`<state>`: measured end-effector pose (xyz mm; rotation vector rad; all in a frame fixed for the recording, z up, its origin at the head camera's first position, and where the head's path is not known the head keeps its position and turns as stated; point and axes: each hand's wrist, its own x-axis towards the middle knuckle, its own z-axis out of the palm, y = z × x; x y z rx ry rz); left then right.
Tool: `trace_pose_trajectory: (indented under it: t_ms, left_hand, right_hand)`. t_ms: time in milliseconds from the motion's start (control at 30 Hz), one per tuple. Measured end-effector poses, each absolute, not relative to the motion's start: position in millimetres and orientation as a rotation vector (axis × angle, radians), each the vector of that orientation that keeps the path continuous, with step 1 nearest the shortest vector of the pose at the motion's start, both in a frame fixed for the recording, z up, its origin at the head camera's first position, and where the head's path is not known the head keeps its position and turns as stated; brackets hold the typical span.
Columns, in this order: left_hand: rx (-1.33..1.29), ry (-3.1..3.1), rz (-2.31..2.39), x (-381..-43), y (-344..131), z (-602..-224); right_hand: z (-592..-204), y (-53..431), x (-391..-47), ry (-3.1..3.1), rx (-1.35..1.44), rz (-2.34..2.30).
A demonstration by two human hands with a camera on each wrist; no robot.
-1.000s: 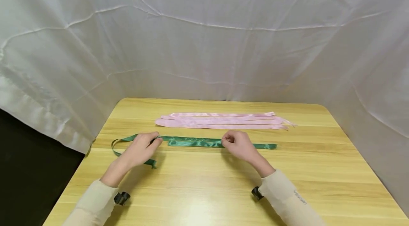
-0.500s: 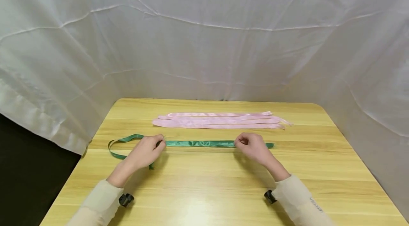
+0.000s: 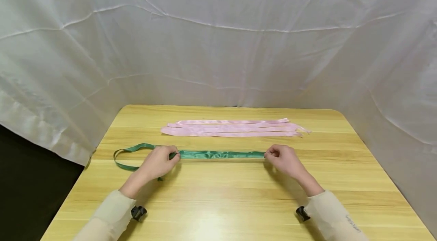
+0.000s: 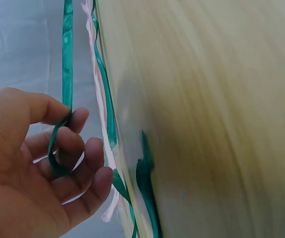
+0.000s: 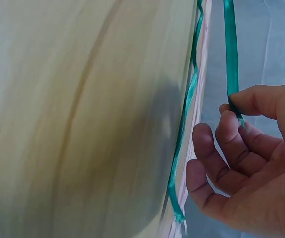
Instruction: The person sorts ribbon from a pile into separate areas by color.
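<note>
A glossy green ribbon runs taut between my two hands, raised off the table. My left hand pinches it between thumb and forefinger; a further bit curls among the fingers in the left wrist view. The right hand pinches near its other end, and a short frayed tip pokes out below the thumb in the right wrist view. Underneath, a second green strand lies along the table, mostly hidden in the head view. Left of my left hand, green ribbon lies in a loop; where it joins is hidden.
Several pink ribbons lie side by side across the table, behind the green ones. The wooden table backs onto a pale hanging cloth. A dark area lies beyond the table's left edge.
My right hand has moved right along the green ribbon to its end, and the span between my hands has lengthened and lifted. The left hand has shifted slightly right, still pinching. The pink ribbons stay put.
</note>
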<state>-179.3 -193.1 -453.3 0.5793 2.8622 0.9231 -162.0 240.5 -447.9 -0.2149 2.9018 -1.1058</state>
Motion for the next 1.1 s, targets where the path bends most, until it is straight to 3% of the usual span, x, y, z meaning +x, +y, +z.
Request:
trace_pose_trajectory:
  t_ms: [1100]
  left_hand:
    - [0.545, 2.949, 0.743, -190, -171, -465]
  right_hand:
    - [-460, 258, -162, 2.984, -0.203, -0.894]
